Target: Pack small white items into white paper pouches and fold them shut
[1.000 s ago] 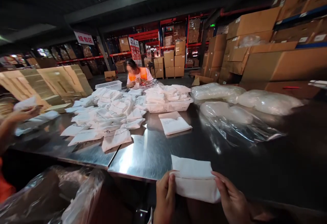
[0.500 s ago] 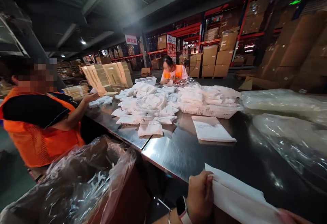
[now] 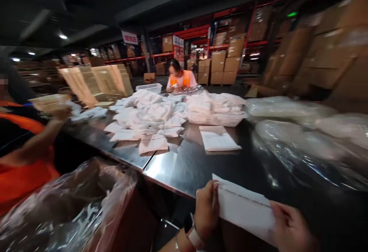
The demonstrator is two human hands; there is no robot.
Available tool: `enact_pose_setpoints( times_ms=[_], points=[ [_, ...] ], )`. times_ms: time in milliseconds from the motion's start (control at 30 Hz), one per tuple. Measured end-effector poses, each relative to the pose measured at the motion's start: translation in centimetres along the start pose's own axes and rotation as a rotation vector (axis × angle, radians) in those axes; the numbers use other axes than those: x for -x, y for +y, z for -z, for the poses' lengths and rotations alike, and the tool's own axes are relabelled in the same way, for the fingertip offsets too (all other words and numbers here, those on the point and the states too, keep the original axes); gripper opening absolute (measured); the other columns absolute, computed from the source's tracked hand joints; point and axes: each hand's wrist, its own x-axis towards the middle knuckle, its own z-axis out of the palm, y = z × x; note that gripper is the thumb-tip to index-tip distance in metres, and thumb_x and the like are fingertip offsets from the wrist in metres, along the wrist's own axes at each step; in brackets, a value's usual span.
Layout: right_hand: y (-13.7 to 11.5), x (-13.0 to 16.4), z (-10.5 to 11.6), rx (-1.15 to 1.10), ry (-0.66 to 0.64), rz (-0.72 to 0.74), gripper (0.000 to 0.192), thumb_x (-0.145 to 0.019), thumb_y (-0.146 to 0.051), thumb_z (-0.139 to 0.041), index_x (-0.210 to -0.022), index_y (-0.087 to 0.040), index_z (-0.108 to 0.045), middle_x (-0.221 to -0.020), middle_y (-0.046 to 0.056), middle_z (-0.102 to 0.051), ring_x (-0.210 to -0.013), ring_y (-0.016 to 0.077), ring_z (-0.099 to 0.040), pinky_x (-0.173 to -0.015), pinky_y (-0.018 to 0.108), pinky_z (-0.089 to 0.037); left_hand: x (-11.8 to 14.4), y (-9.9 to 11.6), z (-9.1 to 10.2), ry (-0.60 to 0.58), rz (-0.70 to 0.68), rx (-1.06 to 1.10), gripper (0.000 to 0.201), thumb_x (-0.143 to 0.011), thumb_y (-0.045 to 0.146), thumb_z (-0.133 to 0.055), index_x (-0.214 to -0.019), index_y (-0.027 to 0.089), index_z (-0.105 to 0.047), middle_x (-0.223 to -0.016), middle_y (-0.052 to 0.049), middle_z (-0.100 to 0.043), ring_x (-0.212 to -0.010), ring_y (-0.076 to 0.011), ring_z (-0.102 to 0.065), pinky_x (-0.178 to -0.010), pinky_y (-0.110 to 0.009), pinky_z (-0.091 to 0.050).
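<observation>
A white flat pouch [image 3: 244, 208] lies over the near edge of the steel table [image 3: 184, 163]. My left hand [image 3: 206, 210] grips its left end and my right hand [image 3: 290, 227] grips its right end. A folded seam runs across the pouch near its top. A watch sits on my left wrist. Farther along the table a single white pouch [image 3: 218, 139] lies flat, apart from the rest.
A heap of white pouches [image 3: 146, 119] covers the table's middle, with a white basket [image 3: 215, 117] full of them. Clear plastic bags [image 3: 290, 137] lie at the right. A plastic-lined bin [image 3: 71, 210] stands lower left. One person in orange stands at left, another sits beyond the table. Cardboard boxes fill the shelves.
The view swung left and then partly back. My hands keep hold of the pouch at the table's edge. The person at left has raised an arm toward a stack.
</observation>
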Motion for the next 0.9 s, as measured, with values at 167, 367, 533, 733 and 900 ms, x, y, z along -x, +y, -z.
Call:
enact_pose_setpoints(
  times_ms=[167, 367, 533, 733, 900],
  points=[
    [-2.6, 1.2, -0.4, -0.006, 0.167, 0.14, 0.051, -0.087, -0.065, -0.038, -0.079, -0.021, -0.062, -0.071, 0.01, -0.071, -0.062, 0.0233, -0.069, -0.052, 0.028, -0.054, 0.1, -1.1, 0.1, -0.037, -0.014, -0.029, 0.049, -0.098, 0.049, -0.027, -0.085, 0.019, -0.063, -0.073, -0.005, -0.068, -0.064, -0.0173, -0.061, -0.059, -0.027, -0.04],
    [-2.1, 1.9, -0.5, 0.047, 0.201, 0.386, 0.039, -0.097, -0.048, -0.038, -0.083, -0.021, -0.063, -0.071, 0.005, -0.071, -0.057, 0.0176, -0.068, -0.05, 0.022, -0.051, 0.3, -2.6, -0.2, 0.02, 0.006, -0.084, 0.053, -0.096, 0.056, -0.027, -0.067, 0.02, -0.054, -0.056, -0.003, -0.059, -0.05, -0.0168, -0.054, -0.05, -0.027, -0.032],
    [-2.9, 0.9, -0.2, 0.139, 0.171, 0.474, 0.041, -0.098, -0.044, -0.036, -0.085, -0.019, -0.065, -0.077, 0.007, -0.073, -0.063, 0.0184, -0.069, -0.056, 0.024, -0.051, -0.1, -1.4, 0.5, 0.008, 0.006, -0.155, 0.048, -0.098, 0.048, -0.028, -0.072, 0.02, -0.057, -0.058, -0.003, -0.06, -0.051, -0.0163, -0.053, -0.051, -0.027, -0.03],
    [-3.3, -0.3, -0.6, 0.101, 0.02, 0.253, 0.053, -0.095, -0.058, -0.028, -0.08, -0.022, -0.064, -0.071, 0.006, -0.072, -0.058, 0.0216, -0.068, -0.051, 0.029, -0.049, -1.0, -1.2, 0.9, -0.031, 0.058, -0.155, 0.049, -0.097, 0.049, -0.029, -0.073, 0.019, -0.061, -0.064, -0.006, -0.065, -0.056, -0.018, -0.057, -0.055, -0.028, -0.035],
    [-3.1, -0.1, -0.7, 0.088, 0.091, 0.312, 0.047, -0.096, -0.053, -0.03, -0.073, -0.023, -0.058, -0.063, 0.003, -0.07, -0.052, 0.0196, -0.066, -0.047, 0.028, -0.047, -1.2, -1.4, 0.4, -0.099, 0.075, -0.11, 0.056, -0.097, 0.054, -0.025, -0.089, 0.019, -0.068, -0.076, -0.007, -0.071, -0.063, -0.0193, -0.062, -0.059, -0.027, -0.041]
  ],
)
